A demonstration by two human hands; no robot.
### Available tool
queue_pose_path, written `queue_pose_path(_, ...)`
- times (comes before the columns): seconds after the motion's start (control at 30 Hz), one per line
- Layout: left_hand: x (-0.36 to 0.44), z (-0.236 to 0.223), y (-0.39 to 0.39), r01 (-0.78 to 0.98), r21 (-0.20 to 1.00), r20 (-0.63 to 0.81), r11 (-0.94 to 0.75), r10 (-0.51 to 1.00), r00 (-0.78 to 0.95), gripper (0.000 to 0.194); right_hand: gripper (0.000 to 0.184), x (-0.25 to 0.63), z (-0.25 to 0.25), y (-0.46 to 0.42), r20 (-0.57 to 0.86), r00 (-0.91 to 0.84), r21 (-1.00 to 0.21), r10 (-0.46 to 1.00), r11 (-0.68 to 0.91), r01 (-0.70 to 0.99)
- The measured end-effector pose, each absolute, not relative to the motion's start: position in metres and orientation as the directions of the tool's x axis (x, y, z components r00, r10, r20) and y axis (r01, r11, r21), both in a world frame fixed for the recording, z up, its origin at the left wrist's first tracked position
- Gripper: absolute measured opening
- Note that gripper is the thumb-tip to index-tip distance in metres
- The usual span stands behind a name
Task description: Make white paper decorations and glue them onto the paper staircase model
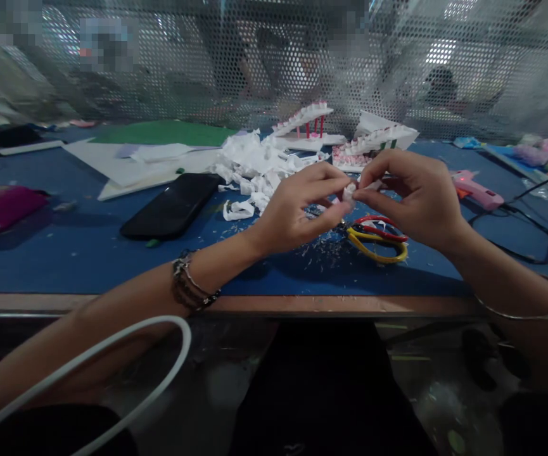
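Observation:
Between the fingertips of both hands is a small piece of white paper (348, 192), held above the blue table. My left hand (305, 201) pinches it from the left with thumb and forefinger. From the right, my right hand (409, 193) closes thumb and fingers on its other side. Scissors (379, 239) with red and yellow handles lie just below the hands, among fine paper scraps. A heap of crumpled white paper strips (254, 164) sits behind the left hand.
A black phone (173, 206) lies left of the heap. Two small white stair-like models (302, 119) stand at the back. On the right are a pink glue gun (477, 189) and its black cable (547, 244). A white cable (178, 326) loops in front of the left forearm.

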State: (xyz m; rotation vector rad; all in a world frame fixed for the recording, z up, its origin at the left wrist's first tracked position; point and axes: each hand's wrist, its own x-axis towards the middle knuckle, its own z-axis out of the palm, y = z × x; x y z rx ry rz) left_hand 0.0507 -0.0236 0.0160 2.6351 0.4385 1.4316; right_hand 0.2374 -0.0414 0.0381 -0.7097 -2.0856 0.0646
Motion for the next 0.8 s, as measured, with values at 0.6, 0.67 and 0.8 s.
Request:
queue_pose_path(0.6,0.0497,0.0177,-0.0191,0.197,0.203,0.810,-0.959,0.278,0.516,0.022,0.006,0.2380,0.0383,-0.0438,0.749,-0.420,-0.332,0.513,0.839,0.431)
queue_pose_path(0.67,0.0497,0.0178,-0.0181,0.178,0.264,0.804,-0.948,0.318,0.502,0.019,0.006,0.2374,0.0376,-0.0441,0.755,-0.406,-0.350,0.516,0.840,0.415)
queue_pose_path(0.8,0.0493,0.0177,-0.0144,0.066,0.411,0.767,-0.909,0.384,0.514,0.015,0.007,0.2368,0.0373,-0.0438,0.746,-0.394,-0.420,0.537,0.839,0.347)
